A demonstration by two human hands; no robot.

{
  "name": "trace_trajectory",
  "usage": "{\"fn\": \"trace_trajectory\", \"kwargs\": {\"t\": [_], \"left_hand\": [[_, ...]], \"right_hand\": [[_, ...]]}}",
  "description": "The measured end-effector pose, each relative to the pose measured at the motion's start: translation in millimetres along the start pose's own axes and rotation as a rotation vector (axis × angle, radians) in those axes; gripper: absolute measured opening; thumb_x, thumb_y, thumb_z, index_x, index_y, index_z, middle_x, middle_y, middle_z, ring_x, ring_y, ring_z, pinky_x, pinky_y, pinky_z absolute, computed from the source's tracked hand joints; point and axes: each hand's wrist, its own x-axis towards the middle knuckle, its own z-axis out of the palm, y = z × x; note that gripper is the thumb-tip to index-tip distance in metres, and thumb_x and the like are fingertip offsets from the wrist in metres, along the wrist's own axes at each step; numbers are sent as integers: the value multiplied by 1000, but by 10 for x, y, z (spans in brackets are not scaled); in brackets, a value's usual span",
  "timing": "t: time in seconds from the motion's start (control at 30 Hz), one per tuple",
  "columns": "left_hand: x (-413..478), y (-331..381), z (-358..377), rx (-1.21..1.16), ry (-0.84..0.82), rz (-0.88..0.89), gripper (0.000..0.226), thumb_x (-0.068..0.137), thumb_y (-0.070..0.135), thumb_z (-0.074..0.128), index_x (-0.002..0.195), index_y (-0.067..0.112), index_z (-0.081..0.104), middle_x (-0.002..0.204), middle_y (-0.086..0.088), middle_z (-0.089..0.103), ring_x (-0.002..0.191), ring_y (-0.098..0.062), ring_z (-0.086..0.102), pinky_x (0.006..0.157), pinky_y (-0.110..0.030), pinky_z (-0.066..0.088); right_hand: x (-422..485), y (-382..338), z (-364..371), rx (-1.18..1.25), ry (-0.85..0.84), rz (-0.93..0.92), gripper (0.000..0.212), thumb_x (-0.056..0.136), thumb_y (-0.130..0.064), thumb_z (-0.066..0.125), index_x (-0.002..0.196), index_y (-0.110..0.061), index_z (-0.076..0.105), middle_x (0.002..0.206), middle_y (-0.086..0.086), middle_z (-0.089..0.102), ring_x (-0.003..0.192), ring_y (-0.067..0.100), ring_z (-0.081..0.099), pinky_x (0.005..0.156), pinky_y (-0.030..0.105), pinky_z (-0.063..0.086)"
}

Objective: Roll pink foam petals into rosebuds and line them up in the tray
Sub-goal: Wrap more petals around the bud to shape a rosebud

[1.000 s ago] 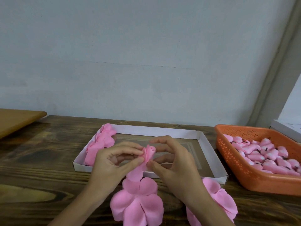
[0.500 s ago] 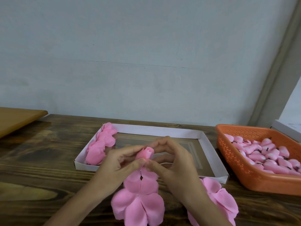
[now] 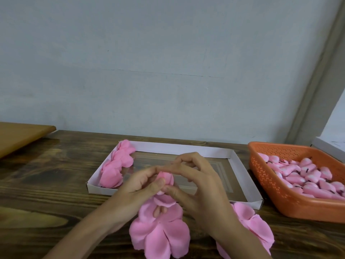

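- Rolled bud (image 3: 166, 178): pink foam, pinched between both hands, held just above the near wall of the tray
- Left hand (image 3: 138, 186): thumb and fingers curled tight onto the bud's left side
- Right hand (image 3: 201, 189): thumb presses the bud from below and the forefinger arches over its top; the other fingers are curled behind, holding nothing else
- Petal strip (image 3: 160, 236): hangs unrolled from the bud's base and fans out on the table toward the person; two fingertips show through a gap in it
- White cardboard tray (image 3: 238, 166): directly behind the hands; a row of pink foam blooms (image 3: 116, 165) lies along its left wall
- Second petal piece (image 3: 255, 225): on the table beside the right wrist, just in front of the tray's near right corner
- Orange perforated basket (image 3: 261, 178): right of the tray, not touching it, heaped with small pink foam pieces (image 3: 308, 177) with dark marks
- Dark wooden table (image 3: 46, 184) under everything; lighter wooden board (image 3: 18, 135) at far left
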Motion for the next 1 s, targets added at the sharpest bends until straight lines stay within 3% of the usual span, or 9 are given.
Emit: {"fn": "trace_trajectory", "kwargs": {"t": [0.1,0.2,0.3,0.4,0.47,0.6,0.7,0.87,1.0], "left_hand": [[1,-17,6,-115,30,-15,30,104,38,61,117,11,66,80,-12,64,63,-24,61,56,-32,54],[47,-52,-19,-147,121,17,44,106,39,58,89,-1,51,76,-14,59,65,-27,55,66,-35,52],[81,-87,-41,-200,253,6,54,98,43,69,97,-8,51,92,-20,61,86,-28,63,79,-39,55],[92,-84,-5,-202,289,57,39,102,36,64,82,3,54,83,-5,59,78,-16,62,69,-26,55],[98,-67,21,-219,291,87,35,108,28,55,79,8,54,82,-1,61,78,-17,63,71,-27,54],[91,-27,57,-308,279,95,41,110,27,50,81,0,39,81,-8,52,74,-21,61,69,-29,54],[84,-11,85,-385,276,89,43,109,29,51,80,0,36,81,-13,44,72,-22,60,67,-28,54],[87,-48,131,-451,298,51,37,105,29,57,84,1,48,85,-16,55,80,-31,64,68,-33,55],[65,-18,175,-474,275,42,24,100,24,64,97,0,64,92,-17,64,87,-27,68,74,-34,59]], "right_hand": [[1,2,7,49,-6,13,30,94,-37,72,124,-38,72,122,-17,55,117,12,57,89,19,45],[-3,-26,-21,127,85,17,25,99,-42,62,122,-37,70,113,-15,57,109,14,60,84,17,43],[-8,-43,-55,65,76,-72,22,96,-49,67,110,-33,73,111,-12,56,107,14,59,85,21,44],[-20,-32,-45,-14,44,-157,23,91,-46,75,108,-30,73,109,-10,53,103,13,57,81,29,48],[-29,-26,3,-110,-13,-230,24,88,-43,78,107,-30,72,109,-8,54,97,15,54,77,33,47],[-62,15,137,-321,-100,-309,30,81,-38,78,111,-32,72,122,-4,59,98,22,54,74,40,44],[-94,38,224,-410,-59,-333,27,79,-27,71,105,-33,72,122,-3,60,96,21,51,74,34,35],[-103,58,296,-379,91,-316,13,90,-24,73,91,-36,75,110,-6,62,93,22,56,75,39,41],[-107,61,264,-177,92,-211,13,90,-31,78,101,-39,76,107,-11,56,96,14,51,78,37,45]]}}
